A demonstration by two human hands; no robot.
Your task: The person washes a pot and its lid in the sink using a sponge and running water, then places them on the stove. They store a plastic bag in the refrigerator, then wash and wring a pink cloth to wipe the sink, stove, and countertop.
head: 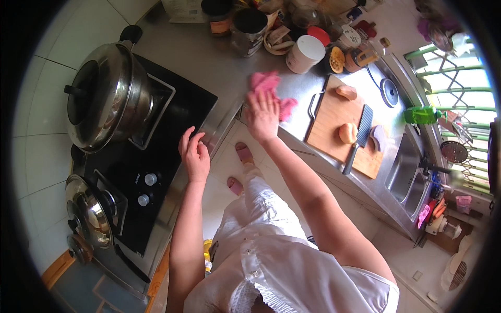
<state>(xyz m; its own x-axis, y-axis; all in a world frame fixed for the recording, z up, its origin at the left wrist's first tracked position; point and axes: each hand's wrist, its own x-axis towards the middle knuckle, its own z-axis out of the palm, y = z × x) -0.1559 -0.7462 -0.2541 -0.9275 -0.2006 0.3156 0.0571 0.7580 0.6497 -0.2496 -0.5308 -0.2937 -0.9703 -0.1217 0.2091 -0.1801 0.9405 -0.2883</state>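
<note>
My right hand (263,117) presses down on a crumpled pink cloth (267,81) at the corner of the stainless-steel counter (219,54), its fingers spread over the fabric. Motion blurs the cloth somewhat. Over the front edge of the black gas hob (164,164) hovers my left hand (194,156), fingers loosely bent and holding nothing. To the right of the cloth lies a wooden cutting board (328,105). On it rest a kitchen knife (364,125), two peeled pieces of root vegetable, one farther back (346,92) and one nearer (348,133), and a purplish piece (377,138).
A large lidded steel pot (105,98) and a lidded pan (92,213) stand on the hob. Several jars, a white tub (305,54), a cut pumpkin (336,59) and an oil bottle (364,54) crowd the back. A double sink (405,176) is at the right, beside a green bottle (420,115).
</note>
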